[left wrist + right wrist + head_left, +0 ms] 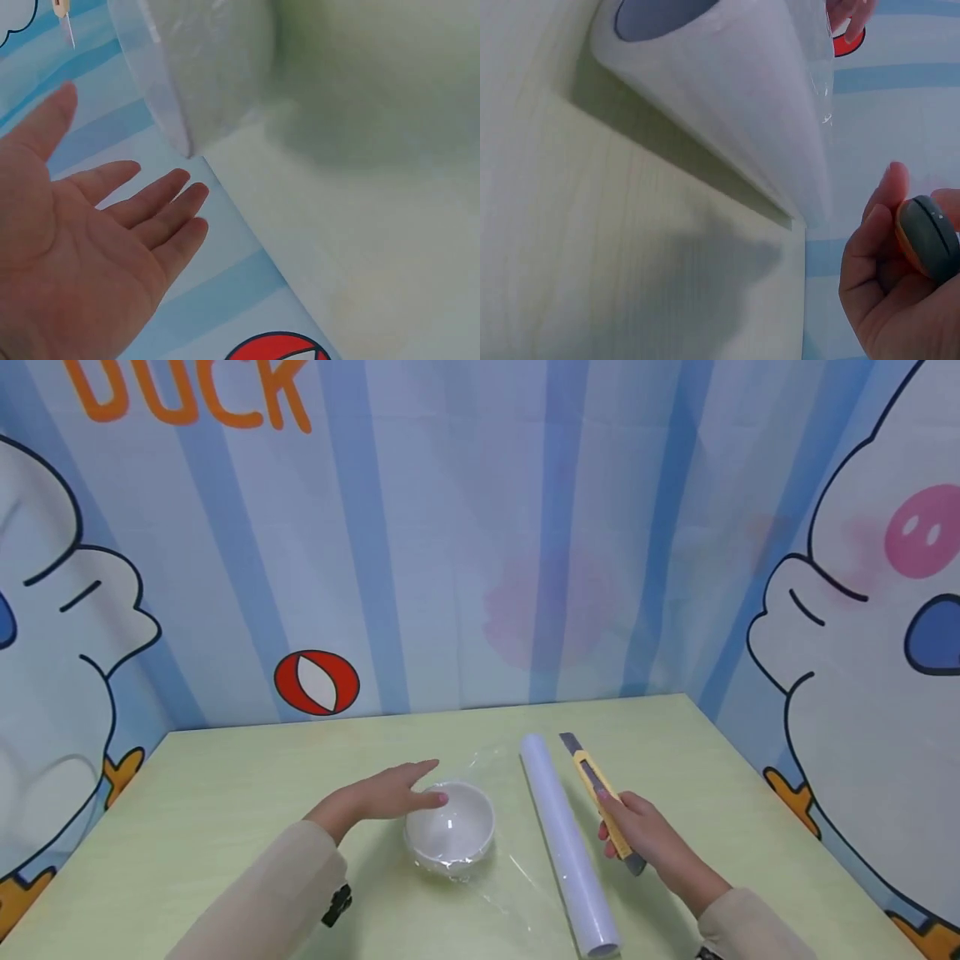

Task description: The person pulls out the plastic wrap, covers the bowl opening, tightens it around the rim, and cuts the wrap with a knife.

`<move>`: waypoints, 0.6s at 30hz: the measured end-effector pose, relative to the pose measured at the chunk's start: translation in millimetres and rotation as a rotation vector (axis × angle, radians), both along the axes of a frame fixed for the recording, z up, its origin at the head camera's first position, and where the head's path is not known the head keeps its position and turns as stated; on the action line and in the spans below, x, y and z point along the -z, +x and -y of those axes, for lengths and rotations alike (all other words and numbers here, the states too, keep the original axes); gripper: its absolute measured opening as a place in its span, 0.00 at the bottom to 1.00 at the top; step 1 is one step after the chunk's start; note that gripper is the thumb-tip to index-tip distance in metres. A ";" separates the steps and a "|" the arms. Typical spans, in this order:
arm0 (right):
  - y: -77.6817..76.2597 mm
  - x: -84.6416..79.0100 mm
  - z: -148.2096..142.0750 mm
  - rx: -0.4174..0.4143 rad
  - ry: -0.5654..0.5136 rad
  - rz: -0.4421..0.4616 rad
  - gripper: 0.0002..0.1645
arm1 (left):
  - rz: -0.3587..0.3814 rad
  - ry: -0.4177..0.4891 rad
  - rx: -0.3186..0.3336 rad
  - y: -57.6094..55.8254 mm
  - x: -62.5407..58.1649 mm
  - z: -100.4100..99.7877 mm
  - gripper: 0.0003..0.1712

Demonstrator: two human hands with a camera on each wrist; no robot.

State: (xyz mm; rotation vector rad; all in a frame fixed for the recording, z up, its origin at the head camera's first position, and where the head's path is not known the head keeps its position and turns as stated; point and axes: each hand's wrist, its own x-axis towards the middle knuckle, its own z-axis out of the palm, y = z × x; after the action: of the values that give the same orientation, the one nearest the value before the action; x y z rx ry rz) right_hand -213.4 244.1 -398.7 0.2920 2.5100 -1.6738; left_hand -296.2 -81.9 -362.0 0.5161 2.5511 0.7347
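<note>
A white bowl [452,837] stands upright on the table, with clear plastic wrap [517,883] lying over and around it. The wrap runs right toward a long roll of plastic wrap [567,847], which also fills the top of the right wrist view. My left hand [384,795] is at the bowl's far left rim, thumb over the rim and fingers straight; its open palm shows in the left wrist view. Whether it touches the wrap I cannot tell. To the right of the roll, my right hand [647,833] grips a yellow utility knife [587,770], blade pointing away.
The pale table [300,764] ends at a striped cloth backdrop [465,527] with cartoon figures on both sides. A red ball [285,681] is printed on the cloth.
</note>
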 end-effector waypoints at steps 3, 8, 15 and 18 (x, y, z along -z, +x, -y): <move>-2.1 -5.6 5.2 -0.014 -0.026 -0.005 0.28 | -0.019 -0.046 -0.019 -15.1 -4.5 -14.8 0.37; -4.4 -11.0 13.4 -0.079 -0.098 -0.002 0.25 | -0.047 -0.137 -0.029 -35.0 -6.9 -41.2 0.31; -5.3 -16.0 19.0 -0.112 -0.162 0.011 0.24 | -0.070 -0.237 0.018 -51.1 1.6 -68.9 0.24; -8.0 -17.8 21.7 -0.093 -0.172 0.012 0.23 | -0.072 -0.267 0.025 -55.0 2.1 -79.2 0.19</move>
State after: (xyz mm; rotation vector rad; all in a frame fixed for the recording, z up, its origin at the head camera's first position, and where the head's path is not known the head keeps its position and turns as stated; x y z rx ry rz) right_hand -221.4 222.4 -380.9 0.1656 2.3129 -1.8289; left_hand -351.2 -2.6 -364.2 0.4911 2.6496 0.3640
